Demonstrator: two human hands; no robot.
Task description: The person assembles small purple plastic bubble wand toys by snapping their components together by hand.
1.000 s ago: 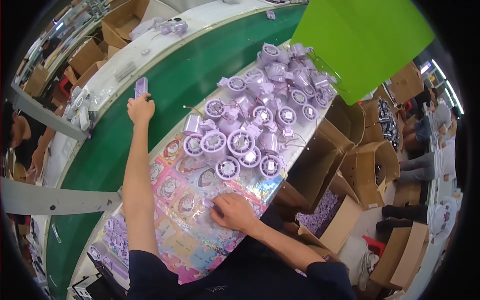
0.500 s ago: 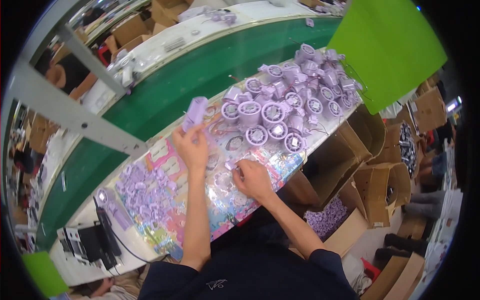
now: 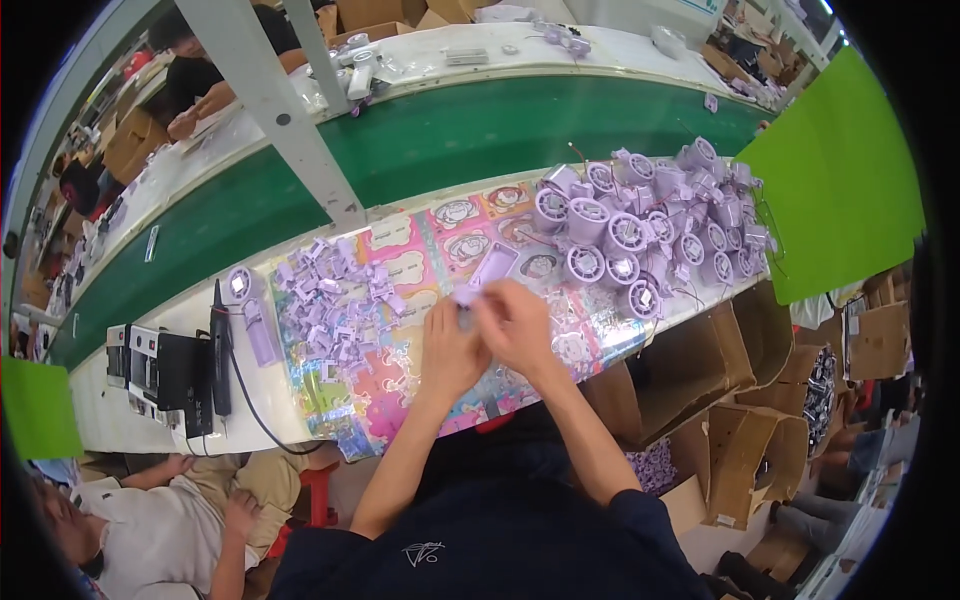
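Note:
My left hand (image 3: 452,350) and my right hand (image 3: 516,325) are together over the middle of the patterned mat. Between them, a long, hollow purple plastic housing (image 3: 494,266) points away from me, its near end at my fingertips. The left hand's fingers close around that near end, partly hidden behind the right hand. My right hand is bent in a pinch at a small purple plastic part (image 3: 466,294), mostly covered by the fingers. To the left lies a pile of small purple plastic parts (image 3: 335,300). Round purple fan housings (image 3: 625,232) are heaped to the right.
A black tool (image 3: 220,350) with a cable lies by a black box-shaped device (image 3: 165,365) on the left. Behind the bench runs a green conveyor belt (image 3: 450,130). A green panel (image 3: 825,180) stands right; cardboard boxes (image 3: 690,350) sit below. Another person (image 3: 170,520) sits at lower left.
My left hand has brought the purple housing down and inward to meet my right hand. The two hands, apart before, are now touching or nearly so. The view has turned and shifted.

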